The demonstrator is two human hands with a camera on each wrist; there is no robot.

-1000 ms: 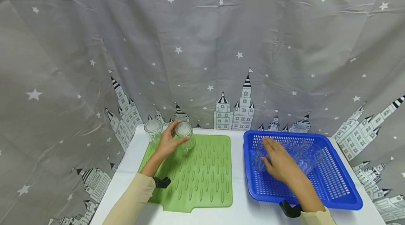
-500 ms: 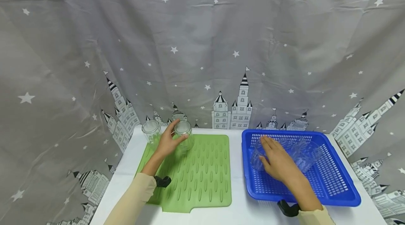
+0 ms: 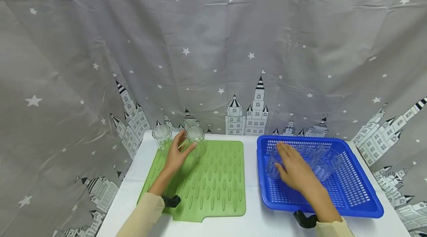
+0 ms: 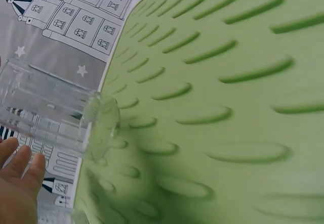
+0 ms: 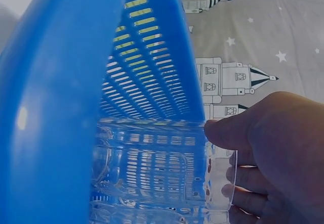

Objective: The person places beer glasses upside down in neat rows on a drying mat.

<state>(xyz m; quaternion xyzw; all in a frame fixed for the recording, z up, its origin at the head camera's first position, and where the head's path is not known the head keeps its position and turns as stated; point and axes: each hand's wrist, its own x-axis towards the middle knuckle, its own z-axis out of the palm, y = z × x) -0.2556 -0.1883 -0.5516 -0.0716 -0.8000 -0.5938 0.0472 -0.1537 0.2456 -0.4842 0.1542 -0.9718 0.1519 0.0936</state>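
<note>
Blue basket, right of green mat on desk: unmoved. Glass in basket: lies on its side, long axis across the basket; right hand still curled round it. Glass on mat: upright at far left corner; left hand has loosened, fingers now relaxed beside it.

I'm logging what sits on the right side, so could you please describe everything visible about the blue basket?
The basket is a shallow, rectangular tray of glossy blue plastic, with perforated walls and floor and a smooth rolled rim. It sits flat on the white table, right of the green mat, apart from it. Clear glasses lie on their sides inside. The right hand reaches in and grips one glass.
</note>
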